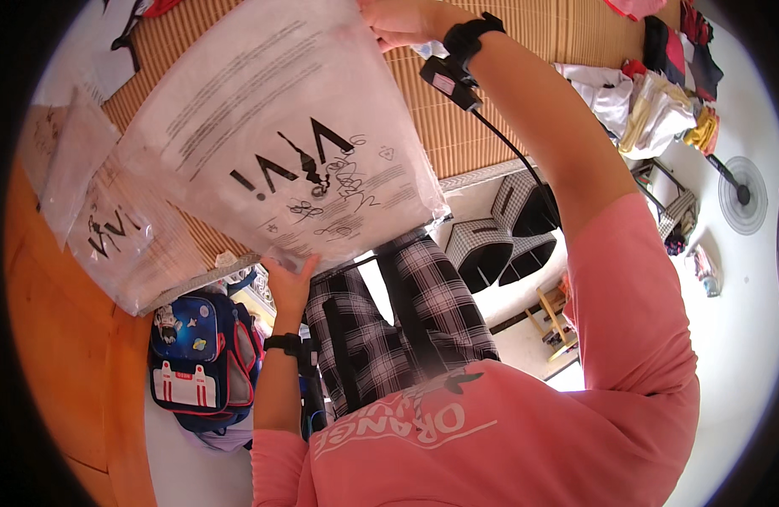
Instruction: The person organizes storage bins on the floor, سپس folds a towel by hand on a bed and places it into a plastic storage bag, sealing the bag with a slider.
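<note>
A large frosted plastic bag (281, 139) with black print and handwritten scribbles spreads out in front of me, above a ribbed bamboo mat. My right hand (402, 22) grips its upper right edge, partly cut off by the top of the picture. At the bag's near edge, my left hand (289, 279) holds it between thumb and fingers, some of them hidden by the plastic. Whether anything is inside the bag, I cannot tell. Further clear printed bags (113, 228) lie to the left, close to the mat's edge.
The bamboo mat (433, 136) carries folded clothes (659, 114) at right. Below left hangs or stands a blue school backpack (193, 355) beside an orange wooden surface (66, 329). Checked storage boxes (481, 247) sit beyond the mat's edge; a fan (743, 195) stands far right.
</note>
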`<state>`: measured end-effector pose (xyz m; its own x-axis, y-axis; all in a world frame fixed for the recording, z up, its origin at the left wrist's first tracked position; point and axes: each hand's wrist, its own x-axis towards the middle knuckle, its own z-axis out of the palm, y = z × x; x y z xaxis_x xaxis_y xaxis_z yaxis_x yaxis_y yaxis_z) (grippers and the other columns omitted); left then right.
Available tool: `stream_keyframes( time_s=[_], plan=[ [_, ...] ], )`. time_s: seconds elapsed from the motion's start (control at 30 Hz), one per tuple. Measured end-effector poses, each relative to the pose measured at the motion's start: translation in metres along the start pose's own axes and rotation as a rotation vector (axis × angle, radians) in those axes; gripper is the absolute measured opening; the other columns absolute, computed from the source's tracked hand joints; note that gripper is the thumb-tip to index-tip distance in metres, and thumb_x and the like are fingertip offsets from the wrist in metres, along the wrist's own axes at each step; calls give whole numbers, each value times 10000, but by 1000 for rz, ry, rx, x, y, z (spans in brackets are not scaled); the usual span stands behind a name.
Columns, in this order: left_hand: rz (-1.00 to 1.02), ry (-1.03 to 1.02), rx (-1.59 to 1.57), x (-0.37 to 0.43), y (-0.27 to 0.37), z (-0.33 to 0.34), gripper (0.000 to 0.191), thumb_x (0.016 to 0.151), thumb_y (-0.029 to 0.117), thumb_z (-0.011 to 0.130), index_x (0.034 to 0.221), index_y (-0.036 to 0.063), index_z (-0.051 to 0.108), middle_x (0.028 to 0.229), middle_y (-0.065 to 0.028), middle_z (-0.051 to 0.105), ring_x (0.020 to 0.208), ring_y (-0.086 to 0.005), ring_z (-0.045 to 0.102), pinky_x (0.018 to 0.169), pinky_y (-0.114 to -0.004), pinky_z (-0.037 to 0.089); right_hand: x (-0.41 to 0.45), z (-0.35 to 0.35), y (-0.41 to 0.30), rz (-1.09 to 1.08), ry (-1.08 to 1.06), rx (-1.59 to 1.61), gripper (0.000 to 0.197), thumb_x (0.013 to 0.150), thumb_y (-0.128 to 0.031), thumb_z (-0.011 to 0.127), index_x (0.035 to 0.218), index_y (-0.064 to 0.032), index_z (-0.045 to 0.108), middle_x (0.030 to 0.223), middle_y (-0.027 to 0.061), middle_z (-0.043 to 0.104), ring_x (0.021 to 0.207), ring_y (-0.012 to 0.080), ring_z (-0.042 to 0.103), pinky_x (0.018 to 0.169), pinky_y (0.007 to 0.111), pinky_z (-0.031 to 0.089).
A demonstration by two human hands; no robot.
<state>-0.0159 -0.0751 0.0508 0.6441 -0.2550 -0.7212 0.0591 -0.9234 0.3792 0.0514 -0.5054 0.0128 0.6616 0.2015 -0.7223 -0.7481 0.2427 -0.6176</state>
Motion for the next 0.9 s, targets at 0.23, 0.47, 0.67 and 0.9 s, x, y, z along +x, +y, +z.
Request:
stream_keyframes(
  time_s=[0.23, 0.47, 0.67, 0.9],
  plan=[
    [74, -32, -69, 3, -4, 2, 805, 627, 399, 789, 1116, -44, 329, 961, -259, 568, 869, -391, 575, 723, -399, 462, 0, -2, 3, -1, 6, 4, 520, 828, -243, 567, 1296, -77, 416, 1257, 101, 491, 1123, 227, 506, 926, 356, 440],
    [-29, -78, -300, 0, 4, 4, 792, 638, 232, 804, 1175, -55, 296, 1102, -196, 529, 993, -263, 537, 852, -333, 426, 6, -3, 10, -25, 15, -25, 485, 843, -275, 545, 1278, -90, 435, 1214, 86, 530, 1086, 214, 535, 912, 354, 450],
    [-67, -180, -353, 3, 15, -3, 832, 629, 189, 808, 1215, -62, 274, 1148, -188, 497, 1035, -245, 509, 881, -324, 412, -3, -6, 1, 1, -22, 105, 450, 847, -286, 554, 1262, -155, 437, 1210, 38, 508, 1108, 225, 487, 915, 463, 404],
    [-1, -136, -373, 1, -25, -4, 825, 603, 224, 819, 1192, -46, 309, 1117, -167, 494, 991, -233, 515, 839, -320, 433, 19, -7, 22, -25, -2, 183, 442, 860, -279, 523, 1262, -110, 452, 1191, 59, 548, 1059, 194, 549, 883, 352, 465]
  ],
)
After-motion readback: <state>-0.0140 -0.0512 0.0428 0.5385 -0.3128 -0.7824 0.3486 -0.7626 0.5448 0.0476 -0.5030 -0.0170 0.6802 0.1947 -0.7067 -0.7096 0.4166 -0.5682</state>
